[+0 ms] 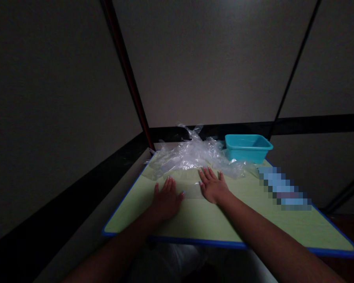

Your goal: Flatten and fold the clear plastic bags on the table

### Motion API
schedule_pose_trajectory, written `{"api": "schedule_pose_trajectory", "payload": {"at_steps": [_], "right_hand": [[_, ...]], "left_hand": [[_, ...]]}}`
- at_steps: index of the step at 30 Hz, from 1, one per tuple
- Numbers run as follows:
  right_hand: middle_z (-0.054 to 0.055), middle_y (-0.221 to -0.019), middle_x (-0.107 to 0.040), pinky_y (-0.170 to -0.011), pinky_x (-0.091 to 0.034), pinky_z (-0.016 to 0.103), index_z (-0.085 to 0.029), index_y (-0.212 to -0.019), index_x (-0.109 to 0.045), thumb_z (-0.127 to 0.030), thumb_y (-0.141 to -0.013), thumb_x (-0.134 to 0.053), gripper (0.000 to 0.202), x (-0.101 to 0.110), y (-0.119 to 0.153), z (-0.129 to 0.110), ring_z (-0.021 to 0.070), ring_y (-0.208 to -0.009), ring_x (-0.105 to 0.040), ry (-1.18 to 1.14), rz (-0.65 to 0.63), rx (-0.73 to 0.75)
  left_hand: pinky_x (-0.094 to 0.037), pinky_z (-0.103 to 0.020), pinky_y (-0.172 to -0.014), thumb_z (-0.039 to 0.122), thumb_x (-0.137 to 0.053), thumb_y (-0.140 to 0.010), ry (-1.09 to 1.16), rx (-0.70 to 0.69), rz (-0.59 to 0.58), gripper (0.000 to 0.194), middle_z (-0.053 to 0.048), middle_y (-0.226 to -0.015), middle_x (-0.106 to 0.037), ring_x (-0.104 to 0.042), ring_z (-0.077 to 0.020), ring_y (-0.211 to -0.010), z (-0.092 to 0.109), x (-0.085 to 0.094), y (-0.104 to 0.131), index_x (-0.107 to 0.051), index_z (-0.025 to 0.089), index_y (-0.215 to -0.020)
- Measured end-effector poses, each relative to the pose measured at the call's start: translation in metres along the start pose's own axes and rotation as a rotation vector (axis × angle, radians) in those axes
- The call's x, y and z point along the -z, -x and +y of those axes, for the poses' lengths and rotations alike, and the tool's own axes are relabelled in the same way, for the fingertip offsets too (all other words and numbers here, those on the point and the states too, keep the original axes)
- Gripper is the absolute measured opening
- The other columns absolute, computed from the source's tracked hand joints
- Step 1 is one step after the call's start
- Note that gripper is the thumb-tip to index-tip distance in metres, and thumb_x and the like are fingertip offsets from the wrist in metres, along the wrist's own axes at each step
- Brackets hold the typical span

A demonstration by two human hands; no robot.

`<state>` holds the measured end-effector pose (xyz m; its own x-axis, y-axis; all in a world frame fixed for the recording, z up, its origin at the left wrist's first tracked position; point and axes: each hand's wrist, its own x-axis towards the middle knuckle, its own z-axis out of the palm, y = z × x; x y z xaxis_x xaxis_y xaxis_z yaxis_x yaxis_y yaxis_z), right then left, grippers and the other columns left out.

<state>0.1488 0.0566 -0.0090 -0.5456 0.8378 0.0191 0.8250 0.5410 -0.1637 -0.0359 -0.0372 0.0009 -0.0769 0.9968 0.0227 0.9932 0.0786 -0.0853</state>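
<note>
Both forearms reach up from the bottom edge of the frame, palms down. The left hand (pixel 166 201) lies low on the desk (pixel 129 212) just left of centre, its middle fingers close together, the thumb and little finger held apart. The right hand (pixel 214 188), right of centre and slightly higher, has its fingers spread. A clear plastic sheet (pixel 192 191) lies flat between them at frame centre, the right thumb at its edge. Beyond sits a crumpled plastic pile (pixel 191 154).

film (pixel 191 155) on table (pixel 200 220), basin (pixel 247 155) to its right
</note>
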Motion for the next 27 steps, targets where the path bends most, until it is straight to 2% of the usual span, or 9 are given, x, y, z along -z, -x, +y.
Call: {"api": "schedule_pose_trajectory", "payload": {"at_steps": [3,5,7,9,11,13,19,24,27], "right_hand": [[0.005,-0.152,-0.001,-0.105,0.004,0.057,-0.019,-0.146,-0.005,-0.043,-0.092,-0.014,0.060,0.000,0.001,-0.001,0.0235,-0.139,0.004,-0.017,0.016,0.001],[0.005,-0.152,-0.001,-0.105,0.004,0.057,-0.019,-0.146,-0.006,-0.044,-0.092,-0.014,0.060,0.000,0.001,-0.002,0.0232,-0.139,0.004,-0.034,0.028,0.011],[0.006,-0.152,-0.002,-0.105,0.003,0.057,-0.018,-0.146,-0.007,-0.044,-0.092,-0.013,0.060,0.001,0.002,-0.001,0.0231,-0.139,0.004,-0.059,0.045,0.031],[0.007,-0.152,-0.003,-0.105,0.000,0.058,-0.017,-0.146,-0.009,-0.043,-0.093,-0.013,0.059,0.002,0.003,-0.001,0.0234,-0.139,0.002,-0.090,0.062,0.055],[0.009,-0.151,-0.005,-0.106,-0.003,0.057,-0.015,-0.146,-0.010,-0.042,-0.093,-0.011,0.059,0.003,0.004,0.000,0.0235,-0.139,-0.001,-0.126,0.095,0.078],[0.011,-0.151,-0.007,-0.106,-0.004,0.058,-0.013,-0.145,-0.013,-0.042,-0.094,-0.008,0.059,0.004,0.004,0.001,0.0244,-0.139,-0.004,-0.157,0.106,0.090],[0.010,-0.150,-0.009,-0.107,-0.002,0.056,-0.014,-0.145,-0.015,-0.045,-0.094,-0.006,0.060,0.006,0.005,0.000,0.0244,-0.139,-0.005,-0.209,0.118,0.095],[0.008,-0.150,-0.008,-0.109,-0.003,0.054,-0.013,-0.145,-0.014,-0.045,-0.094,-0.006,0.061,0.011,0.007,-0.001,0.0228,-0.139,-0.006,-0.237,0.065,0.044],[0.007,-0.150,-0.010,-0.109,-0.004,0.053,-0.015,-0.145,-0.014,-0.046,-0.094,-0.010,0.060,0.016,0.009,0.001,0.0222,-0.139,-0.007,-0.237,0.071,0.036]], "left_hand": [[-0.004,-0.061,-0.105,0.048,-0.019,-0.092,-0.074,0.032,0.058,0.068,-0.024,-0.146,-0.021,-0.011,-0.0321,-0.138,0.008,0.010,-0.007,-0.032,-0.001,-0.136],[-0.008,-0.059,-0.106,0.048,-0.021,-0.092,-0.076,-0.030,0.108,0.066,-0.021,-0.147,-0.020,-0.009,-0.0310,-0.138,0.017,0.019,-0.014,-0.031,0.001,-0.137],[-0.015,-0.053,-0.108,0.050,-0.024,-0.091,-0.045,-0.173,0.123,0.067,-0.018,-0.148,-0.018,-0.010,-0.0285,-0.138,0.028,0.027,-0.023,-0.029,0.005,-0.140],[-0.016,-0.051,-0.109,0.060,-0.027,-0.087,-0.018,-0.329,0.112,0.077,-0.017,-0.149,-0.017,-0.012,-0.0288,-0.138,0.038,0.031,-0.030,-0.026,0.005,-0.141],[-0.016,-0.052,-0.109,0.067,-0.027,-0.084,-0.004,-0.454,0.108,0.085,-0.017,-0.148,-0.019,-0.013,-0.0299,-0.138,0.043,0.028,-0.037,-0.025,0.006,-0.141],[-0.016,-0.054,-0.109,0.068,-0.025,-0.083,-0.007,-0.515,0.104,0.085,-0.017,-0.148,-0.018,-0.013,-0.0308,-0.138,0.042,0.022,-0.043,-0.024,0.006,-0.142],[-0.015,-0.052,-0.111,0.063,-0.029,-0.086,0.042,-0.561,0.134,0.078,-0.011,-0.149,-0.013,-0.011,-0.0278,-0.138,0.028,0.006,-0.053,-0.022,0.010,-0.143],[-0.017,-0.051,-0.110,0.058,-0.034,-0.087,0.128,-0.538,-0.043,0.071,-0.008,-0.150,-0.011,-0.010,-0.0248,-0.138,0.031,0.006,-0.047,-0.025,0.015,-0.143],[-0.016,-0.051,-0.110,0.061,-0.031,-0.086,0.161,-0.517,-0.069,0.075,-0.008,-0.150,-0.010,-0.008,-0.0244,-0.139,0.034,0.005,-0.046,-0.021,0.014,-0.143]]}}
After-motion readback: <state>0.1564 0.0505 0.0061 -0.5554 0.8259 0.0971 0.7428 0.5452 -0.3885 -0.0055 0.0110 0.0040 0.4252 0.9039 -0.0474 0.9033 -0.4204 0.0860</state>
